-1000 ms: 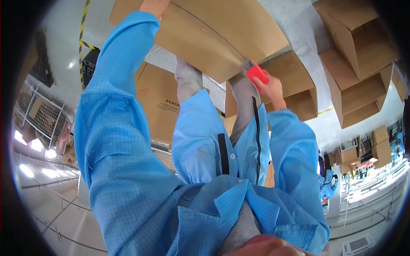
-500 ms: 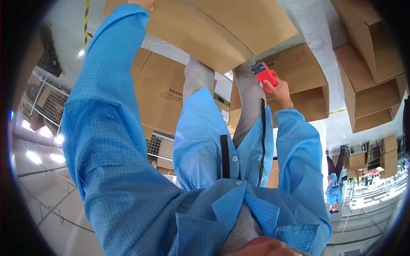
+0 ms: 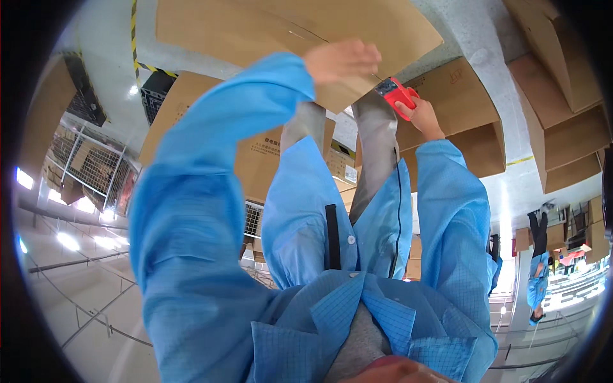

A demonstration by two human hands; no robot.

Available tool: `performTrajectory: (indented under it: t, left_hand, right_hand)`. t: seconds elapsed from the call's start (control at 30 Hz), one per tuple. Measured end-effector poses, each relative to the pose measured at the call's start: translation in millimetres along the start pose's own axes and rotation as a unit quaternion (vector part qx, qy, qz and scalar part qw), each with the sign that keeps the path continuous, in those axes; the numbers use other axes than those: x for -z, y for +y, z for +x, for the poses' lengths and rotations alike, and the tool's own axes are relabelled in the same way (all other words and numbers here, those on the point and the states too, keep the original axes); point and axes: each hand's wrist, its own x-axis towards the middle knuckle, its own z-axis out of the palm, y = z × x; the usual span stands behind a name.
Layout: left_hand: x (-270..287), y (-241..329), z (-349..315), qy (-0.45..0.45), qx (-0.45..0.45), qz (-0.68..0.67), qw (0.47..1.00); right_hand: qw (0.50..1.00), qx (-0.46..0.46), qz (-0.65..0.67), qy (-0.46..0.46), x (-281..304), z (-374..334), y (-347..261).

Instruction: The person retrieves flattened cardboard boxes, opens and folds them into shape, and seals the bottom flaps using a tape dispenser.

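A large brown cardboard carton point(image 3: 249, 32) lies in front of me, a seam running across its top face. My left hand point(image 3: 343, 60), somewhat blurred, is over this face close to the seam, fingers stretched out and holding nothing. In my right hand point(image 3: 424, 119) is a red hand-held tape dispenser point(image 3: 401, 101), gripped with the fingers wrapped round it. Its dark front end is at the carton's near edge, where the seam comes down. Whether it touches the cardboard I cannot tell.
Another carton point(image 3: 255, 159) stands by my left leg, and an open-sided carton point(image 3: 456, 96) is beside my right hand. More open boxes point(image 3: 562, 121) are stacked at the right. Wire mesh cages point(image 3: 89, 159) stand at the left. A person in blue point(image 3: 537, 274) is far off at the right.
My left hand has come from the carton's far left side rightward and nearer, toward the seam's end by the dispenser. The right hand still holds the dispenser and has shifted slightly.
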Motion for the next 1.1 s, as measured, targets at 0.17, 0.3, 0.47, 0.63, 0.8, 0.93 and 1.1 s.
performTrajectory:
  t: [0.17, 0.3, 0.47, 0.63, 0.8, 0.93, 1.1]
  left_hand:
    - [-35, 14, 25, 0.034, -0.041, 0.006, 0.999]
    - [-35, 33, 26, 0.020, -0.030, 0.018, 0.999]
    - [-29, 37, 12, -0.060, -0.014, 0.094, 0.994]
    - [-15, 34, 33, -0.107, -0.044, 0.048, 0.992]
    - [-20, 41, 20, -0.036, -0.055, -0.014, 0.998]
    - [-3, 61, 23, -0.152, -0.001, 0.172, 0.973]
    - [21, 82, 41, -0.259, 0.011, 0.200, 0.945]
  right_hand:
    - [1.000, -0.012, -0.024, -0.013, -6, -11, -6]
    - [0.997, 0.047, 0.045, 0.050, 4, -36, 22]
    - [0.997, 0.070, 0.012, 0.015, -4, -28, 19]
    - [0.997, 0.069, -0.015, 0.033, -7, -23, 33]
    - [0.997, 0.002, -0.069, 0.035, -5, -30, -10]
    - [0.984, -0.074, -0.135, 0.090, -21, -55, -46]
    - [0.968, -0.201, -0.151, 0.023, 9, -60, -111]
